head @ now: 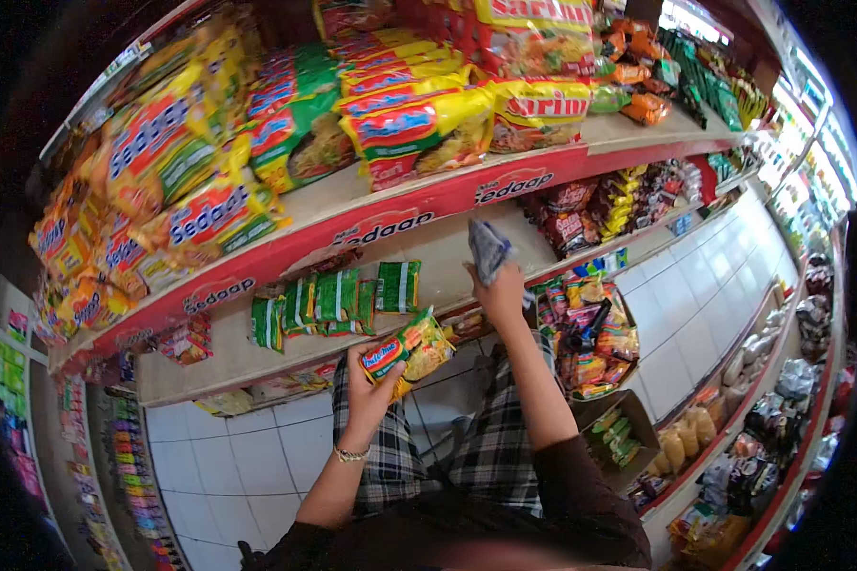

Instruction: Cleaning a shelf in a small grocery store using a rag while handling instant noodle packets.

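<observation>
My left hand [371, 389] grips an Indomie instant noodle packet [423, 348], its printed front turned up, just off the front edge of the lower shelf [218, 367]. In my right hand [500, 294] is a crumpled grey-blue cloth [490, 250], held over the right part of that same shelf. Several green noodle packets [337, 294] lie there with their backs showing, some overlapping, beyond and to the left of my left hand. Whether the cloth touches the shelf board is hard to tell.
Above runs a shelf with a red front strip [386, 232], stacked with Sedaap [207, 214], Indomie [421, 128] and Sarimi packets [543, 110]. Snack bags [568, 214] fill the lower shelf's right end. Beside my right knee stand a box of colourful packets [589, 335] and a cardboard carton [618, 435].
</observation>
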### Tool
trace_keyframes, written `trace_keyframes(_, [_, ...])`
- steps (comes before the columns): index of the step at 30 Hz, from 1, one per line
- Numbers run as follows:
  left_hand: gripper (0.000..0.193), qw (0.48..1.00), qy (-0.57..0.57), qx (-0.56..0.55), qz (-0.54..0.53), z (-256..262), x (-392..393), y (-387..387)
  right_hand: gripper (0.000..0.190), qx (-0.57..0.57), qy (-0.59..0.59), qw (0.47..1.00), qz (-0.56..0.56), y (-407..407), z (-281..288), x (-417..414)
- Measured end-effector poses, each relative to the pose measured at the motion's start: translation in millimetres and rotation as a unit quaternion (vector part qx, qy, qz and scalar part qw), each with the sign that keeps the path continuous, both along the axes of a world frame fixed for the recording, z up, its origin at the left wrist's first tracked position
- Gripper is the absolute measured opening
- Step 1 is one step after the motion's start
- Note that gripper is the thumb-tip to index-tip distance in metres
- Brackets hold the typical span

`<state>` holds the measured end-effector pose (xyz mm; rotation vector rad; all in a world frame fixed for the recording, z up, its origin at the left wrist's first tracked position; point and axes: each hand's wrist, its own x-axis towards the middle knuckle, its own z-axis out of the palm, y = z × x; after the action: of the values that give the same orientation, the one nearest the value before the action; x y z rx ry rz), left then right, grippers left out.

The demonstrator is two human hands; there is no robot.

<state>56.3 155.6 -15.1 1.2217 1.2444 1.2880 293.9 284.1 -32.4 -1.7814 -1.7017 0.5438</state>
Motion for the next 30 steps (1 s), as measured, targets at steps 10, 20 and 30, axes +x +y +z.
trace_keyframes(10, [0.052,0.989,0.107,0.1,-0.01,-20.5,83.6,180.3,0.053,-0.097,-0.249,0.955,0.127,57.1,-133.6,-10.0])
trace_keyframes(20, [0.051,0.964,0.148,-0.079,-0.205,20.8,202.5,353.2,0.057,-0.168,-0.2,0.947,0.188,69.4,-121.6,5.7])
trace_keyframes(30, [0.051,0.947,0.24,-0.017,-0.215,-25.4,219.3,377.4,0.05,-0.14,-0.202,0.954,0.17,78.3,-126.1,-7.5])
